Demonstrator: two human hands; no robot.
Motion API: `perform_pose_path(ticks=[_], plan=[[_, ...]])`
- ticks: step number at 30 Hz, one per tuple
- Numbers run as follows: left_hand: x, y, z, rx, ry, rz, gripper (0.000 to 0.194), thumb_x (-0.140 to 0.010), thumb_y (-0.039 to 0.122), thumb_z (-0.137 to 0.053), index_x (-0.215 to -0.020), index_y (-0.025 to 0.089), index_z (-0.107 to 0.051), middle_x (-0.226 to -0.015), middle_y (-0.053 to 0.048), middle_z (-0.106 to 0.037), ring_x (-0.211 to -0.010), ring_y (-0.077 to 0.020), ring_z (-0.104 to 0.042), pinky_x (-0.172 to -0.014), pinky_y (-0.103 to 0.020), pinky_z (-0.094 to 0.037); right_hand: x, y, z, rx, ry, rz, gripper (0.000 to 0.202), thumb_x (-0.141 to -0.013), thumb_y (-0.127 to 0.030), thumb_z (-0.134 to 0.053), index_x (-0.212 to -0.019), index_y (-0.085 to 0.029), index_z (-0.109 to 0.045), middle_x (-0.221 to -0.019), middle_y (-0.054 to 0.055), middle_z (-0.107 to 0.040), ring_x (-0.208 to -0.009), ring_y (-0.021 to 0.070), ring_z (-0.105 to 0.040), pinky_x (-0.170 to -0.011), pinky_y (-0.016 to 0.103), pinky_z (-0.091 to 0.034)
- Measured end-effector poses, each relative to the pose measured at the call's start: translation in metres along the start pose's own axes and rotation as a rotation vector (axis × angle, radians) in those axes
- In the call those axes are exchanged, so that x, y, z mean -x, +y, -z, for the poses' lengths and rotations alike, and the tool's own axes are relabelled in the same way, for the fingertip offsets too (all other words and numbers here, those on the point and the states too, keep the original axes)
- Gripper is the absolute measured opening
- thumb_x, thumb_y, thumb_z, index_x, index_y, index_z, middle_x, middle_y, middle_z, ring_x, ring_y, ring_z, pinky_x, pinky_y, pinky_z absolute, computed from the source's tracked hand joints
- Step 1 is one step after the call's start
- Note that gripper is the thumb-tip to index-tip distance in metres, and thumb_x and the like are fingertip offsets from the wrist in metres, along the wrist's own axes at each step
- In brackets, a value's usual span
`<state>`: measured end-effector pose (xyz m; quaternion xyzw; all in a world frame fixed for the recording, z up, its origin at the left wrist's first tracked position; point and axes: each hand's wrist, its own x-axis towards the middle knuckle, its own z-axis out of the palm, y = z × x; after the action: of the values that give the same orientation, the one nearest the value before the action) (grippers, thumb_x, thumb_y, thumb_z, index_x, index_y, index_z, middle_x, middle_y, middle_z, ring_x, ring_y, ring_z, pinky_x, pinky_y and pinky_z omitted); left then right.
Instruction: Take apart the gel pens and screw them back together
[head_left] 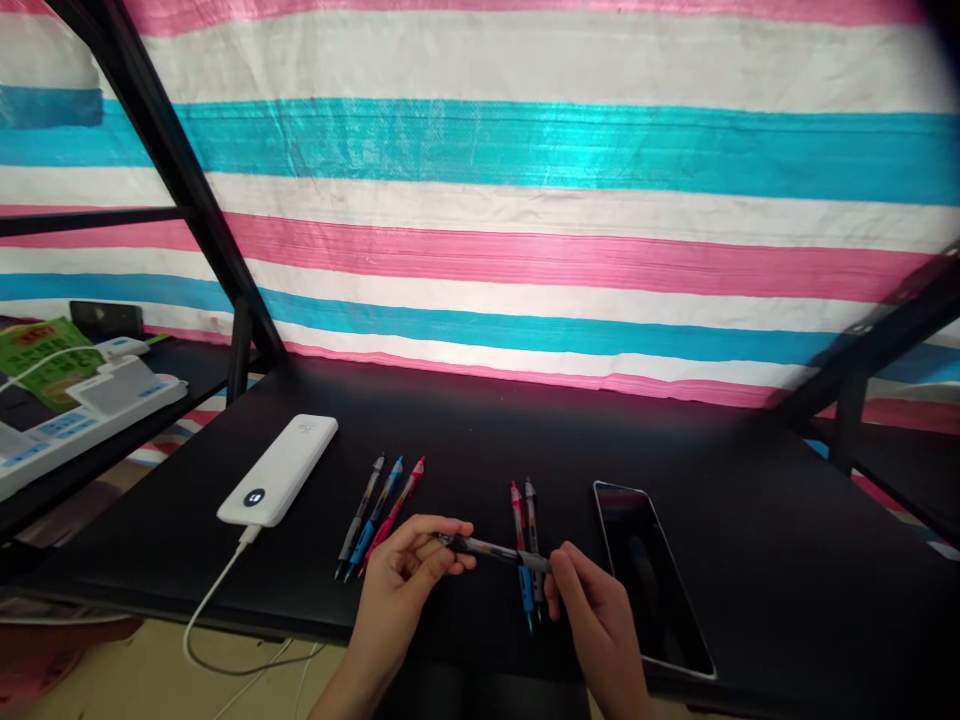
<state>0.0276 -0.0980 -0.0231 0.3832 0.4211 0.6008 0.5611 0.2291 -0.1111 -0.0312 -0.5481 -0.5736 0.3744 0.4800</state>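
A clear-barrelled pen with black and grey parts [491,551] is held level between both hands above the black table [480,430]. My left hand [409,575] pinches its dark end, while my right hand [592,610] grips the grey end. To the left lie a grey-black pen [362,510], a blue pen [379,512] and a pink-red pen [401,500], side by side. Behind the held pen, near my right hand, are a pen with a red top and blue grip [519,510] and another grey-black pen [532,515], partly covered by it.
A white power bank [281,468] with a plugged-in cable [196,625] lies at the left. A phone [652,575] rests to the right. Black frame bars [172,170] stand at both sides, before a striped sheet [525,145]. A power strip [90,415] sits far left.
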Motion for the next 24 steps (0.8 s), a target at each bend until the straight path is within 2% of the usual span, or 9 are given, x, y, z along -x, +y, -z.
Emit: perform_pose_path(ticks=[2, 5, 8, 13, 15, 17, 19, 20, 24], plan=[[-0.0013, -0.0031, 0.003, -0.022, 0.017, -0.028, 0.017, -0.078, 0.029, -0.081, -0.088, 0.016, -0.076, -0.093, -0.011, -0.08, -0.068, -0.0191, -0.073, -0.065, -0.026, -0.057, 0.0005, -0.0003, -0.0011, -0.007, 0.0, 0.001, 0.046, -0.1, -0.049, -0.049, -0.065, -0.02, -0.055, -0.058, -0.001, -0.049, -0.053, 0.0139, -0.048, -0.05, 0.023, -0.038], [-0.0031, -0.006, 0.005, -0.047, 0.059, -0.069, 0.016, -0.078, 0.029, -0.08, -0.087, 0.017, -0.076, -0.09, -0.011, -0.08, -0.068, -0.0185, -0.072, -0.065, -0.026, -0.058, 0.0011, 0.0, -0.0022, -0.032, 0.049, 0.006, 0.027, -0.092, -0.047, -0.062, -0.089, -0.02, -0.066, -0.071, 0.001, -0.061, -0.061, 0.0161, -0.054, -0.056, 0.024, -0.043], [-0.0029, -0.0055, 0.0044, -0.072, 0.075, -0.082, 0.015, -0.079, 0.028, -0.08, -0.087, 0.016, -0.076, -0.09, -0.011, -0.08, -0.069, -0.0185, -0.072, -0.065, -0.025, -0.058, 0.0009, -0.001, -0.0012, -0.068, 0.048, 0.009, 0.031, -0.092, -0.048, -0.062, -0.106, -0.021, -0.066, -0.087, 0.004, -0.067, -0.071, 0.0183, -0.058, -0.065, 0.026, -0.047], [-0.0017, -0.0036, 0.0035, -0.086, 0.086, -0.078, 0.015, -0.078, 0.028, -0.08, -0.086, 0.016, -0.076, -0.088, -0.01, -0.08, -0.067, -0.0184, -0.072, -0.063, -0.025, -0.058, -0.001, -0.0028, 0.0019, -0.025, -0.048, -0.012, 0.044, -0.101, -0.048, -0.044, -0.071, -0.02, -0.058, -0.064, 0.0, -0.051, -0.058, 0.0153, -0.048, -0.052, 0.023, -0.039], [-0.0023, -0.0041, 0.0038, -0.078, 0.09, -0.078, 0.016, -0.077, 0.029, -0.081, -0.086, 0.017, -0.076, -0.087, -0.01, -0.08, -0.066, -0.0185, -0.072, -0.062, -0.026, -0.058, -0.0013, -0.0018, 0.0025, -0.021, -0.031, -0.003, 0.039, -0.1, -0.046, -0.049, -0.072, -0.02, -0.058, -0.065, 0.0, -0.051, -0.058, 0.0152, -0.048, -0.052, 0.023, -0.04], [-0.0032, -0.0052, 0.0043, -0.06, 0.098, -0.08, 0.016, -0.077, 0.029, -0.082, -0.086, 0.017, -0.076, -0.087, -0.01, -0.08, -0.066, -0.0185, -0.072, -0.062, -0.026, -0.058, -0.0011, -0.0002, 0.003, -0.032, -0.014, 0.007, 0.026, -0.096, -0.044, -0.056, -0.086, -0.02, -0.063, -0.073, 0.002, -0.058, -0.063, 0.0168, -0.053, -0.057, 0.024, -0.044], [-0.0036, -0.0061, 0.0046, -0.042, 0.101, -0.078, 0.016, -0.076, 0.029, -0.082, -0.086, 0.017, -0.077, -0.087, -0.009, -0.08, -0.066, -0.0183, -0.072, -0.062, -0.025, -0.058, -0.0006, 0.001, 0.0035, -0.052, -0.012, 0.017, 0.025, -0.094, -0.044, -0.058, -0.101, -0.021, -0.064, -0.084, 0.004, -0.063, -0.072, 0.0193, -0.059, -0.064, 0.026, -0.047], [-0.0037, -0.0063, 0.0047, -0.034, 0.103, -0.075, 0.017, -0.076, 0.029, -0.082, -0.086, 0.017, -0.077, -0.087, -0.009, -0.08, -0.066, -0.0183, -0.072, -0.063, -0.026, -0.058, -0.0004, 0.0013, 0.0036, -0.06, -0.02, 0.013, 0.025, -0.095, -0.044, -0.056, -0.102, -0.021, -0.063, -0.085, 0.004, -0.064, -0.074, 0.0199, -0.06, -0.065, 0.027, -0.047], [-0.0033, -0.0059, 0.0047, -0.015, 0.099, -0.072, 0.017, -0.076, 0.029, -0.082, -0.086, 0.016, -0.077, -0.088, -0.01, -0.08, -0.066, -0.0184, -0.072, -0.063, -0.026, -0.058, 0.0002, 0.0015, 0.0038, -0.054, -0.063, -0.038, 0.037, -0.1, -0.045, -0.048, -0.076, -0.02, -0.058, -0.068, 0.0, -0.052, -0.062, 0.0158, -0.05, -0.056, 0.024, -0.039]])
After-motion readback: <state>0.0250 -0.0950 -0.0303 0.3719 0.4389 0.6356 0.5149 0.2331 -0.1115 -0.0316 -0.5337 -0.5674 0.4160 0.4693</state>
